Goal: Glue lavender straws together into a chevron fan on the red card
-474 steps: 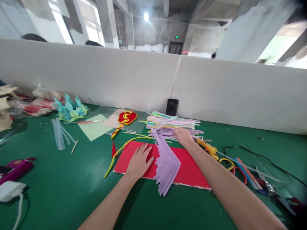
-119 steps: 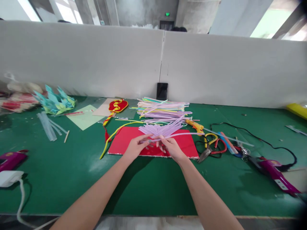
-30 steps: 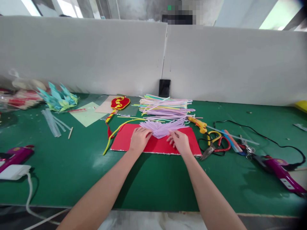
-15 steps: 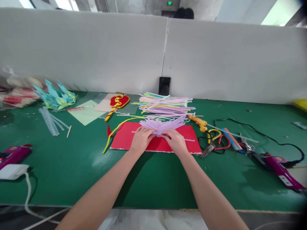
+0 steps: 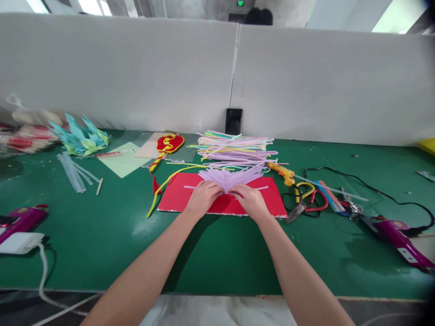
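Note:
My left hand (image 5: 203, 198) and my right hand (image 5: 248, 199) meet over a red board (image 5: 173, 192), fingertips pinched close together. Between them runs a lilac pipe cleaner (image 5: 261, 188), its two ends sticking out past either hand. Just beyond the fingertips lies a V-shaped fan of lilac pipe cleaners (image 5: 226, 177), packed side by side, with its point at my fingers. How the pinched stem meets that point is hidden by the fingers. A pile of loose pastel pipe cleaners (image 5: 238, 147) lies behind the fan.
Right of the board are an orange-handled tool (image 5: 282, 173), scissors (image 5: 317, 201), pliers (image 5: 296, 212) and a purple glue gun (image 5: 404, 244) with a black cord. Leftward lie a red-and-yellow fan-shaped ornament (image 5: 170, 144), green paper (image 5: 124, 159), clear sticks (image 5: 71, 172) and a white plug (image 5: 20, 243).
The right end of the pinched lilac pipe cleaner has swung up and drawn inward, so the stem looks more level. Both hands stay in nearly the same place.

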The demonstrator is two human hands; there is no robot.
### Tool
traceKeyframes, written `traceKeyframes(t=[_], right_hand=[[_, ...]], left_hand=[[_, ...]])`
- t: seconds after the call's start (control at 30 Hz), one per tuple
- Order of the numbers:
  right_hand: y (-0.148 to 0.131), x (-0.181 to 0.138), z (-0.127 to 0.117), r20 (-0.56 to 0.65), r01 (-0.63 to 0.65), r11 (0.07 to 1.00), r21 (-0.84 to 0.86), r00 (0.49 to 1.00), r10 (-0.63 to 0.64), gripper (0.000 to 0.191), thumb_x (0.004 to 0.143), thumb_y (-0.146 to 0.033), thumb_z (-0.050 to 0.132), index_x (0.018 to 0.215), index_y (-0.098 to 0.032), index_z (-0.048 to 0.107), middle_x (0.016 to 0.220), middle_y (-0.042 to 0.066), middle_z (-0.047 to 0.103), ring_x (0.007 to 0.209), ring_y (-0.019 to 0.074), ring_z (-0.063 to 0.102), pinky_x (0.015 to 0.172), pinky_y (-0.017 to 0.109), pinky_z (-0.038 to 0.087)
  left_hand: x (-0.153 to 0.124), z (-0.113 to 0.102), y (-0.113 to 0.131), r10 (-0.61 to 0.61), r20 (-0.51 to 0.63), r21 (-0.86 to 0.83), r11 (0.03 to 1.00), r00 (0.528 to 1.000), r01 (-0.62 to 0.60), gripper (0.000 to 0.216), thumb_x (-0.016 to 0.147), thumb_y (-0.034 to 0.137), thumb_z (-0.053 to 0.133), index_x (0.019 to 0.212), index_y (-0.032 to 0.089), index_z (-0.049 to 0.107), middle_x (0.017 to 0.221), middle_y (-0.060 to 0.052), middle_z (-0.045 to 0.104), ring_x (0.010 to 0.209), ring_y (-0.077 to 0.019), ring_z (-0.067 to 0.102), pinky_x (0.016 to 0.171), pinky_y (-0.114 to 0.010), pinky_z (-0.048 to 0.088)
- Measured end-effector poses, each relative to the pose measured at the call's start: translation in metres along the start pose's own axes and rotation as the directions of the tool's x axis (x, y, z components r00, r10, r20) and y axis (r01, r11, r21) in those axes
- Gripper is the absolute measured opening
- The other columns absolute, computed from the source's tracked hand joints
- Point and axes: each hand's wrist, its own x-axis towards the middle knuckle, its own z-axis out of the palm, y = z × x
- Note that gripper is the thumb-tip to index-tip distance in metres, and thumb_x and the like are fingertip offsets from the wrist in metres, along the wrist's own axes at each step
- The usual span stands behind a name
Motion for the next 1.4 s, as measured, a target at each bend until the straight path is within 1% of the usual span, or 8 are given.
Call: traceKeyframes(t=[0.17,0.3,0.5,0.63,0.8,0.93,1.13,1.4], right_hand=[[0.004,0.0,-0.003,0.001,0.013,1.0,0.028,1.0,-0.013,0.018,0.087,-0.017,0.053,0.092,-0.024,0.069,0.096,0.001,0.07,0.089,0.0149,0.064,0.081,0.024,0.047],[0.008,0.0,-0.004,0.016,0.029,0.999,0.038,0.999,-0.03,0.02,0.086,-0.016,0.053,0.09,-0.025,0.07,0.093,0.002,0.07,0.087,0.0151,0.063,0.081,0.025,0.047],[0.012,-0.001,-0.001,0.074,0.093,0.994,0.055,0.993,-0.097,0.028,0.086,-0.009,0.049,0.089,-0.024,0.072,0.094,0.003,0.068,0.086,0.0143,0.063,0.079,0.024,0.048],[0.01,-0.001,0.0,0.113,0.141,0.988,0.059,0.983,-0.147,0.03,0.087,-0.008,0.047,0.085,-0.024,0.073,0.094,0.003,0.068,0.087,0.0133,0.062,0.079,0.023,0.048],[0.009,-0.002,-0.002,0.133,0.14,0.99,0.021,0.981,-0.142,0.027,0.086,-0.011,0.051,0.086,-0.026,0.074,0.095,0.003,0.068,0.089,0.0147,0.061,0.079,0.024,0.047],[0.012,-0.002,-0.004,0.127,0.102,0.995,-0.011,0.987,-0.1,0.029,0.084,-0.008,0.053,0.089,-0.028,0.074,0.094,0.002,0.067,0.09,0.0161,0.06,0.077,0.026,0.047],[0.018,-0.001,-0.003,0.09,0.046,0.999,-0.014,0.995,-0.045,0.031,0.084,-0.008,0.052,0.09,-0.03,0.074,0.094,0.001,0.067,0.092,0.0158,0.059,0.08,0.026,0.047],[0.02,0.0,0.001,0.018,-0.009,1.0,-0.017,1.0,0.01,0.022,0.085,-0.014,0.054,0.089,-0.026,0.072,0.093,0.003,0.065,0.09,0.0171,0.059,0.081,0.028,0.047]], left_hand=[[0.0,0.001,0.006,-0.006,-0.012,-0.018,1.0,1.0,0.006,0.008,0.088,0.022,0.056,0.092,0.02,0.063,0.091,-0.002,0.07,0.088,-0.0189,0.061,0.082,-0.034,0.044],[0.0,0.001,0.007,0.018,0.007,-0.029,0.999,1.0,-0.018,0.009,0.089,0.021,0.055,0.091,0.02,0.063,0.093,-0.001,0.07,0.09,-0.0173,0.062,0.083,-0.032,0.044],[0.002,-0.005,0.004,0.092,0.111,-0.021,0.996,0.99,-0.09,0.014,0.091,0.02,0.051,0.089,0.02,0.065,0.092,-0.002,0.069,0.089,-0.0173,0.061,0.079,-0.031,0.042],[0.003,-0.009,0.001,0.135,0.178,-0.02,0.991,0.975,-0.133,0.016,0.091,0.022,0.052,0.086,0.021,0.067,0.092,-0.001,0.068,0.091,-0.016,0.061,0.083,-0.031,0.04],[0.002,-0.012,-0.001,0.156,0.219,-0.009,0.987,0.963,-0.158,0.017,0.091,0.022,0.052,0.086,0.022,0.068,0.089,0.0,0.067,0.091,-0.0156,0.06,0.087,-0.031,0.038],[0.002,-0.014,-0.004,0.131,0.198,0.02,0.99,0.971,-0.137,0.02,0.092,0.02,0.049,0.088,0.022,0.068,0.092,-0.001,0.067,0.092,-0.0169,0.059,0.088,-0.033,0.038],[0.001,-0.016,-0.008,0.077,0.118,0.059,0.995,0.99,-0.084,0.022,0.092,0.02,0.048,0.09,0.024,0.069,0.093,-0.002,0.066,0.094,-0.0188,0.056,0.09,-0.036,0.038],[0.0,-0.006,-0.009,0.029,0.054,0.06,0.998,0.998,-0.032,0.021,0.091,0.019,0.048,0.093,0.023,0.069,0.095,-0.004,0.066,0.093,-0.0204,0.057,0.086,-0.037,0.042]])
